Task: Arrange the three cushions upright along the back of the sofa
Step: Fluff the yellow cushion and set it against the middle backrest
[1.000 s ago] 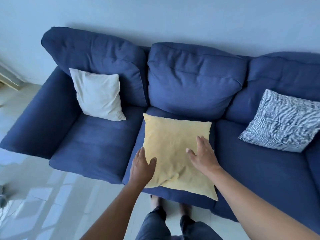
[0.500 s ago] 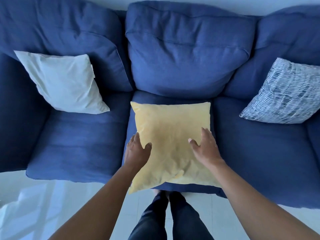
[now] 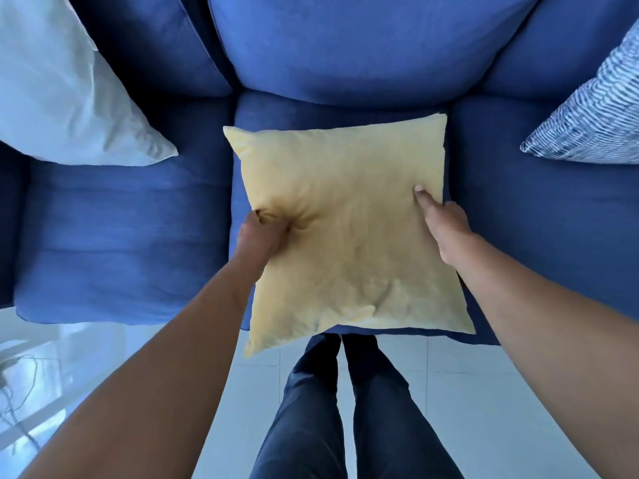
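2 of 3 done by the look of it: white cushion point(image 3: 69, 98) upper left and striped cushion point(image 3: 594, 112) upper right lean on the sofa point(image 3: 345, 46) back. Yellow cushion point(image 3: 345, 229) lies flat mid-frame on the middle seat, front corner overhanging, plain, soft, creased. Left hand point(image 3: 262, 236) pinches its left edge; right hand point(image 3: 446, 226) clasps the right edge.
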Demonstrator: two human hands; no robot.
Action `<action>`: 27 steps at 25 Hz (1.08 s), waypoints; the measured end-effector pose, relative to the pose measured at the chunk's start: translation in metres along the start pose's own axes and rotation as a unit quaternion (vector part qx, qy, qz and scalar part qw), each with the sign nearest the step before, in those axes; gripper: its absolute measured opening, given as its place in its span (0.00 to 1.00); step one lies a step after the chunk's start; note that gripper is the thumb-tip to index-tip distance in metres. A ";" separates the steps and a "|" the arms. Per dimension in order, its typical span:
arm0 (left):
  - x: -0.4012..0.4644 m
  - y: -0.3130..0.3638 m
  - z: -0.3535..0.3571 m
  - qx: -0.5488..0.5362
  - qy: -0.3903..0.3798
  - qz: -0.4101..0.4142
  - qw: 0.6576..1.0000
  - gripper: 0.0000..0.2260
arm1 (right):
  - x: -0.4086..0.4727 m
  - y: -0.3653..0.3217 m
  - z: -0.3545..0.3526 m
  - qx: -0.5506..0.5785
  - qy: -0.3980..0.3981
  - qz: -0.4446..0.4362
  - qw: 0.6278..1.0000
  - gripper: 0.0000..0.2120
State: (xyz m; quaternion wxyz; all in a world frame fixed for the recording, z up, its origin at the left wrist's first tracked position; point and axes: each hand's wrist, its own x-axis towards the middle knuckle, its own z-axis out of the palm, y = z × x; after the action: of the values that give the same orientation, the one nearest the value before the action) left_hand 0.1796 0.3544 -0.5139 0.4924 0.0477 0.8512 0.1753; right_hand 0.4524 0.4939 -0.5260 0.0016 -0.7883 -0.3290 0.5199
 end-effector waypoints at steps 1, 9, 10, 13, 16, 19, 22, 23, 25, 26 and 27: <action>0.001 0.000 -0.001 -0.041 -0.013 -0.030 0.999 0.26 | 0.000 0.001 0.001 0.019 -0.019 0.023 0.999 0.54; -0.048 0.023 -0.029 -0.198 -0.148 0.053 0.968 0.14 | -0.060 -0.003 -0.043 0.223 -0.154 -0.035 0.962 0.35; -0.054 0.028 -0.036 -0.206 -0.143 0.084 0.965 0.13 | -0.067 -0.003 -0.053 0.258 -0.169 -0.063 0.949 0.35; -0.061 0.049 -0.052 -0.193 -0.108 0.169 0.961 0.14 | -0.078 -0.012 -0.072 0.327 -0.207 -0.156 0.909 0.30; -0.056 0.076 -0.060 -0.176 -0.067 0.236 0.953 0.21 | -0.078 -0.035 -0.083 0.310 -0.210 -0.219 0.901 0.15; -0.037 0.100 -0.059 -0.191 -0.039 0.269 0.943 0.26 | -0.068 -0.057 -0.082 0.295 -0.182 -0.242 0.906 0.11; -0.017 0.121 -0.044 -0.167 -0.035 0.250 0.953 0.23 | -0.050 -0.075 -0.070 0.295 -0.140 -0.226 0.918 0.13; -0.014 0.128 -0.038 -0.164 -0.037 0.234 0.958 0.24 | -0.046 -0.081 -0.065 0.293 -0.137 -0.211 0.922 0.14; -0.011 0.141 -0.030 -0.164 -0.035 0.216 0.962 0.30 | -0.040 -0.090 -0.057 0.296 -0.132 -0.179 0.929 0.19; -0.012 0.146 -0.028 -0.162 -0.029 0.216 0.962 0.30 | -0.039 -0.095 -0.056 0.299 -0.126 -0.173 0.930 0.21; -0.013 0.150 -0.028 -0.161 -0.022 0.218 0.962 0.28 | -0.037 -0.098 -0.056 0.299 -0.122 -0.171 0.931 0.22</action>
State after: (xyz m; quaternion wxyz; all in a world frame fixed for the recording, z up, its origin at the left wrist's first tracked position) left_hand 0.1486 0.4845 -0.4390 0.4616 0.1561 0.7697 0.4124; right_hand 0.4385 0.5705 -0.4358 0.2862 -0.6139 -0.2855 0.6780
